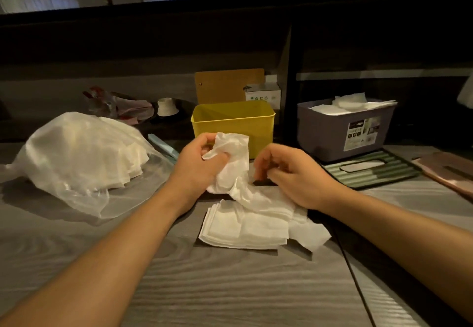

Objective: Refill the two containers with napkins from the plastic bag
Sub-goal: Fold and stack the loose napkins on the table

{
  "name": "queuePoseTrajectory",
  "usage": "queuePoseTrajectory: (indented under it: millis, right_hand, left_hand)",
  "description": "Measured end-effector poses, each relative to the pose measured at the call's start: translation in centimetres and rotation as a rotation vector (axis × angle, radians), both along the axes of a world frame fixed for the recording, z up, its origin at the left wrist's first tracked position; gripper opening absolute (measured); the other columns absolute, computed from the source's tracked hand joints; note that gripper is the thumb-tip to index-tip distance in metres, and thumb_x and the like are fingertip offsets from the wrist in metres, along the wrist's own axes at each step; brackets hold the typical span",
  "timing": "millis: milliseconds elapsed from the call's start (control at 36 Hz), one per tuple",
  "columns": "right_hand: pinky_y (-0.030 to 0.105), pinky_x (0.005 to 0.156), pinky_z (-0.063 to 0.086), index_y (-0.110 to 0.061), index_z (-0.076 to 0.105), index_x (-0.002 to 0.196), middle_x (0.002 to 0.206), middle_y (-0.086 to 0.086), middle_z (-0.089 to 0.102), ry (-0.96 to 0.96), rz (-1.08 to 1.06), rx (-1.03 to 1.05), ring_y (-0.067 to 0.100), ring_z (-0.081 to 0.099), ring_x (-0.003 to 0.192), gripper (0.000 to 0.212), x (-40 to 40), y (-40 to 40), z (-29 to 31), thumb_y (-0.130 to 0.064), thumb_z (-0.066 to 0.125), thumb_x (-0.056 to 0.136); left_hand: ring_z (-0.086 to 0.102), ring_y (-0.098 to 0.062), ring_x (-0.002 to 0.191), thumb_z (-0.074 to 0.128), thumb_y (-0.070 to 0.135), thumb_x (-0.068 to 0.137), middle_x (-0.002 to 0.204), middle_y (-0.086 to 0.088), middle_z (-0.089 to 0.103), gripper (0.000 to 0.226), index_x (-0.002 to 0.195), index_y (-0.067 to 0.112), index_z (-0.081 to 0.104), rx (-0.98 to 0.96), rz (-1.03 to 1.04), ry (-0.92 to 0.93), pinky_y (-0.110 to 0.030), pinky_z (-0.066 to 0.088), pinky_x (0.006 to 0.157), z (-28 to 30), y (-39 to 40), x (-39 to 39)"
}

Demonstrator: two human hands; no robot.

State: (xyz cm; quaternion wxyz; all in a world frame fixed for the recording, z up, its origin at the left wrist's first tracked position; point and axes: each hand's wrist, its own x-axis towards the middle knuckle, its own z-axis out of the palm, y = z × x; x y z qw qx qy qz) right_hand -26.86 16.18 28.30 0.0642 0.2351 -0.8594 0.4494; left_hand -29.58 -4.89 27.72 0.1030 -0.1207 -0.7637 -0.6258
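Head view only. Left hand (198,162) has its grip curled round a crumpled napkin (231,162), held up in front of the yellow container (230,126). Right hand (289,173) is beside it with fingers loosely curled; looks like it holds nothing, though its fingertips are blurred.

A flat napkin stack (245,226) lies on the bench (230,288) just under both hands, with one loose sheet trailing from the held napkin down onto it. The plastic bag (76,152), still bulging with napkins, sits toward the left edge of the bench.

The yellow container looks empty from here. The grey container (343,132), toward the right, is already full to the brim, with sheets poking over the rim.

Handling: napkins are featherlight, limp, easy to crease or tear, and single sheets cling and drag. Best bet: take the stack by its edges, thumb over and fingers under, and keep it flat going in.

Two lids lie on the right side of the bench: a ribbed green lid (368,170) and a pink lid (450,170). The bench has a grey woodgrain top. The room is dim, with a dark partition behind the bench.
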Motion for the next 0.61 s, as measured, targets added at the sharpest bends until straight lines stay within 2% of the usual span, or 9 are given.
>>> queuePoseTrajectory:
  millis: [83,139,250,306,361,444,500,556,611]
  right_hand:
    - [0.021,0.085,0.053,-0.025,0.063,0.115,0.097,-0.009,0.071,-0.058,-0.065,-0.077,0.001,0.066,0.093,0.019,-0.4,-0.4,0.1,-0.016,0.052,0.102]
    - [0.02,0.082,0.05,-0.026,0.061,0.121,0.102,-0.01,0.069,-0.094,-0.095,-0.106,0.002,0.065,0.095,0.021,-0.5,-0.8,0.5,-0.03,0.051,0.103]
    - [0.019,0.078,0.048,-0.028,0.046,0.14,0.118,-0.013,0.062,-0.221,-0.113,-0.148,0.006,0.062,0.104,0.049,-1.2,-2.3,1.7,-0.052,0.053,0.097]
    - [0.021,0.082,0.049,-0.028,0.041,0.145,0.126,-0.012,0.058,-0.253,-0.117,-0.142,0.008,0.06,0.11,0.063,-1.7,-3.4,2.0,-0.057,0.059,0.092]
    - [0.024,0.085,0.052,-0.027,0.048,0.141,0.126,-0.012,0.061,-0.229,-0.133,-0.141,0.009,0.062,0.11,0.061,-2.1,-4.3,1.7,-0.053,0.066,0.089]
    - [0.023,0.076,0.055,-0.023,0.063,0.122,0.107,-0.009,0.07,-0.204,-0.126,-0.145,0.007,0.068,0.092,0.034,-2.3,-4.9,0.9,-0.035,0.071,0.091]
    - [0.027,0.076,0.059,-0.02,0.07,0.11,0.097,-0.004,0.074,-0.201,-0.095,-0.169,0.01,0.072,0.084,0.02,-2.5,-4.9,0.6,-0.024,0.071,0.09]
    - [0.028,0.075,0.057,-0.018,0.072,0.098,0.092,0.0,0.074,-0.161,-0.125,-0.248,0.014,0.07,0.084,0.009,-3.0,-4.6,0.3,-0.018,0.071,0.089]
    - [0.031,0.081,0.057,-0.019,0.072,0.093,0.094,0.003,0.072,-0.127,-0.17,-0.345,0.018,0.068,0.09,0.007,-3.6,-4.2,0.0,-0.014,0.068,0.09]
  left_hand:
    - [0.071,-0.004,0.09,0.068,0.01,0.094,0.107,0.007,0.07,0.028,0.114,0.029,0.061,0.086,0.016,-0.01,-0.022,0.06,0.071,0.1,-0.1,0.0]
    - [0.07,-0.008,0.094,0.067,0.01,0.095,0.109,0.006,0.069,0.028,0.117,0.026,0.06,0.141,0.033,-0.02,-0.021,0.06,0.072,0.2,0.0,-0.1]
    - [0.071,-0.008,0.095,0.068,0.01,0.094,0.109,0.006,0.07,0.028,0.112,0.029,0.061,0.198,0.065,0.022,-0.021,0.059,0.07,0.5,0.2,-0.1]
    - [0.071,-0.007,0.095,0.069,0.012,0.094,0.108,0.007,0.071,0.025,0.109,0.031,0.062,0.211,0.067,0.045,-0.022,0.059,0.069,0.6,0.3,-0.1]
    - [0.072,-0.01,0.096,0.068,0.013,0.095,0.106,0.005,0.072,0.021,0.106,0.03,0.064,0.23,0.07,0.054,-0.026,0.06,0.07,0.5,0.3,-0.1]
    - [0.073,-0.018,0.096,0.068,0.013,0.094,0.106,-0.002,0.073,0.016,0.106,0.023,0.065,0.26,0.074,0.047,-0.035,0.062,0.076,0.6,0.2,-0.1]
    - [0.072,-0.021,0.098,0.067,0.012,0.095,0.108,-0.006,0.072,0.015,0.108,0.02,0.064,0.269,0.079,0.042,-0.037,0.061,0.079,0.7,0.0,-0.2]
    - [0.072,-0.023,0.098,0.066,0.011,0.095,0.108,-0.008,0.072,0.015,0.109,0.018,0.063,0.293,0.068,0.02,-0.036,0.061,0.08,0.7,-0.3,-0.3]
    - [0.072,-0.021,0.098,0.066,0.008,0.095,0.11,-0.006,0.071,0.02,0.11,0.02,0.061,0.309,0.05,-0.017,-0.033,0.06,0.078,0.8,-0.5,-0.4]
